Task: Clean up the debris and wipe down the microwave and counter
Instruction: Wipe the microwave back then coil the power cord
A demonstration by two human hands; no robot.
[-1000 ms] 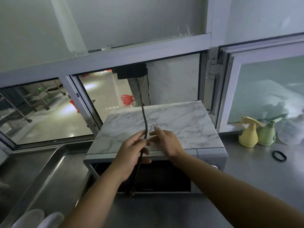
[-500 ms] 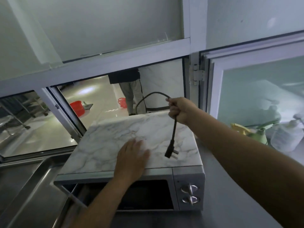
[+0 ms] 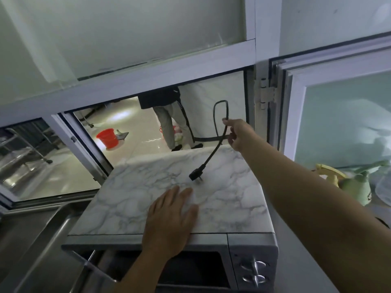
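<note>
A microwave with a marble-patterned top and two silver knobs stands on the steel counter. My left hand lies flat on its top near the front edge, fingers straight. My right hand reaches over the back right corner and pinches the black power cord. The cord loops above my fingers, and its plug rests on the microwave top just beyond my left fingertips.
A steel sink lies left of the microwave. Yellow and green spray bottles stand on the counter to the right, partly behind my arm. Behind the microwave an open window shows a person's legs and a red bucket.
My right hand carried the cord farther back toward the window, and the plug dropped onto the microwave top. My left hand let go of the cord and settled flat near the front edge.
</note>
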